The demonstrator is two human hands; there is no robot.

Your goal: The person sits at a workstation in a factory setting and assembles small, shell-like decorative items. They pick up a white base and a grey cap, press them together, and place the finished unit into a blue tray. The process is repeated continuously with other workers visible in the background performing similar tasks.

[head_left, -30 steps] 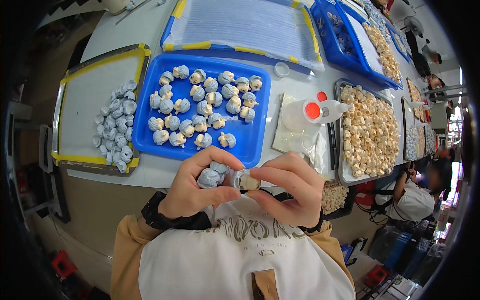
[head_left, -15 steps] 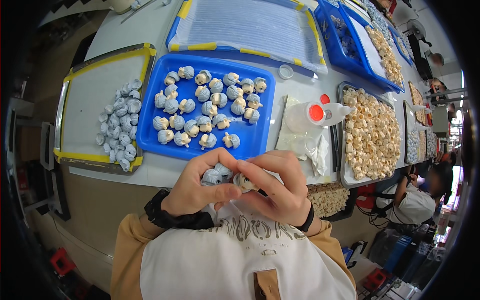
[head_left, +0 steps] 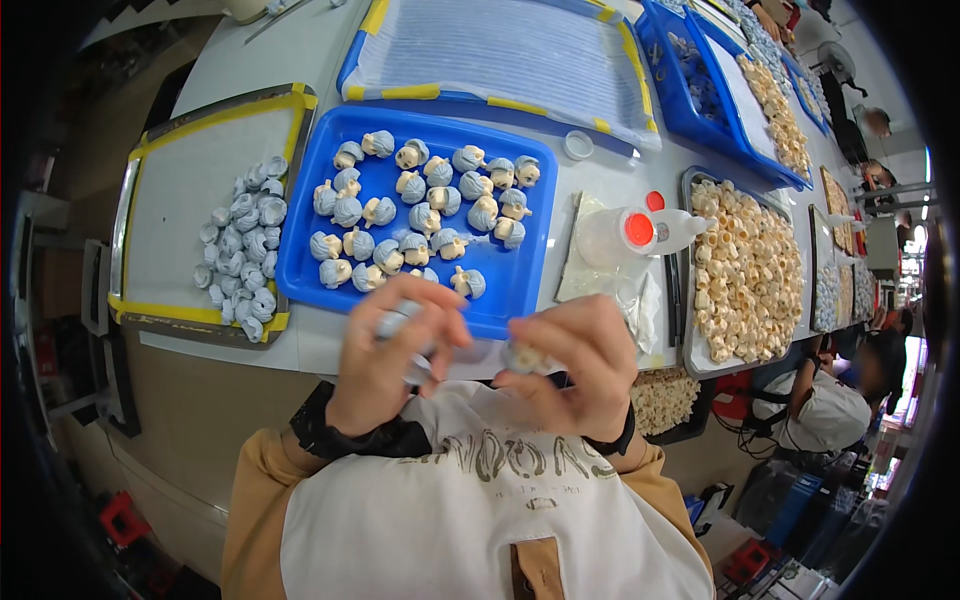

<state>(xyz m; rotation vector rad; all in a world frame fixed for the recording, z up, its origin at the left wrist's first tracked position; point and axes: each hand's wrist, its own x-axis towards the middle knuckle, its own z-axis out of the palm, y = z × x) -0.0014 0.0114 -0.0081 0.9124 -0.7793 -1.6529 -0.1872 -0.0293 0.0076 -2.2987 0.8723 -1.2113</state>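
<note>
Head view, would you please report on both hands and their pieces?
Left hand holding blue-grey pieces, blurred. Right hand pinching a small pale piece, also blurred. Blue tray with doll heads just beyond both hands.

Pale-blue hair pieces (head_left: 240, 228), cream faces (head_left: 748, 275)

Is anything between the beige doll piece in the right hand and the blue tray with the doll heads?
Nothing visible stands between the beige doll piece, blurred in the right hand, and the blue tray just ahead. The left hand, holding grey-blue pieces, overlaps the tray's near edge in view, but farther left.
</note>
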